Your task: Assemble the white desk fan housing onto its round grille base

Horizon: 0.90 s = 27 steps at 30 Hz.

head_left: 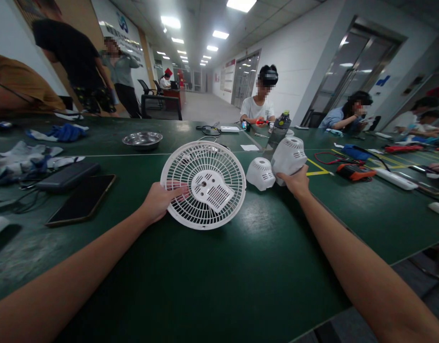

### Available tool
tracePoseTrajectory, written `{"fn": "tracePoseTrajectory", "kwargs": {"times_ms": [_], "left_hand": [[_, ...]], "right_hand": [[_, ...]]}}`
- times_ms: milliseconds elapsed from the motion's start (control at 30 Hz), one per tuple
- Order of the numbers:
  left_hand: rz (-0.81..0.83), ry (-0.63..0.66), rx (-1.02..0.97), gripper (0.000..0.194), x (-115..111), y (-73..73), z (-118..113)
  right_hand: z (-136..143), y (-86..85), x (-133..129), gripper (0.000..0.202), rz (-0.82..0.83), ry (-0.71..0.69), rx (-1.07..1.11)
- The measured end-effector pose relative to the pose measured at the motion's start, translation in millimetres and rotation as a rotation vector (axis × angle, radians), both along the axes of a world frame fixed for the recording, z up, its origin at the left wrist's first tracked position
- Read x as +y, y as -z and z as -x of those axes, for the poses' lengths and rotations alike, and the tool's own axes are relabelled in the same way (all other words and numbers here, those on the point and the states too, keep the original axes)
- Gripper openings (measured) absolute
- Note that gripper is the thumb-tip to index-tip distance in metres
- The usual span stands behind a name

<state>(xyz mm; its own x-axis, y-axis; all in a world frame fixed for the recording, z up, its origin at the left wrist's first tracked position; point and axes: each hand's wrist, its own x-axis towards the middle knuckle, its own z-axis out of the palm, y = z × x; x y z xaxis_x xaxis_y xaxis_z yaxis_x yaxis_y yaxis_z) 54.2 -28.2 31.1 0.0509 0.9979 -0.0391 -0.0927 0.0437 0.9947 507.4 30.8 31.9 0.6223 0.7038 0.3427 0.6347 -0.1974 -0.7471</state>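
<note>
My left hand [162, 200] is closed on the left rim of a round white fan grille [212, 188], thumb on the near face. The grille is tilted up over the green table, and a slotted plate with holes sits at its centre. On the right, my right hand [296, 182] grips the lower part of a white vented plastic housing [290, 153], perhaps a fan motor cover. A smaller white vented housing [260, 174] stands just left of it, between the grille and my right hand.
Behind the housings stands a grey bottle [277, 133]. A metal bowl [143, 139] sits beyond the grille. At left lie a phone [82, 199], a dark power bank [68, 177] and gloves [64, 132]. An orange multimeter [355, 172] lies at right. A person [258, 102] sits across the table.
</note>
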Motion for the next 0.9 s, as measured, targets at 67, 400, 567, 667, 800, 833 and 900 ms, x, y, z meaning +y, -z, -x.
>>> {"fn": "tracePoseTrajectory", "kwargs": {"times_ms": [67, 400, 567, 667, 800, 833, 900], "left_hand": [[0.007, 0.002, -0.004, 0.020, 0, -0.6, 0], [0.000, -0.014, -0.023, 0.021, 4, 2.7, -2], [0.005, -0.020, -0.025, 0.019, 3, 1.9, -2], [0.006, -0.007, -0.029, 0.022, 4, 3.9, 0], [0.014, 0.012, -0.024, 0.027, 6, 5.1, 2], [0.020, 0.012, -0.022, 0.028, 5, 4.4, 2], [0.035, 0.009, -0.017, 0.030, 3, 2.1, 1]], "right_hand": [[2, -1.1, 0, 0.089, -0.028, 0.031, -0.013], [50, -36.3, -9, 0.079, -0.353, 0.005, -0.126], [79, -29.5, -14, 0.080, -0.217, -0.113, -0.142], [82, -20.0, -13, 0.080, -0.135, -0.145, -0.136], [70, -20.0, -12, 0.082, -0.153, -0.131, -0.141], [64, -22.3, -13, 0.082, -0.159, -0.122, -0.140], [52, -27.7, -14, 0.081, -0.172, -0.098, -0.137]]}}
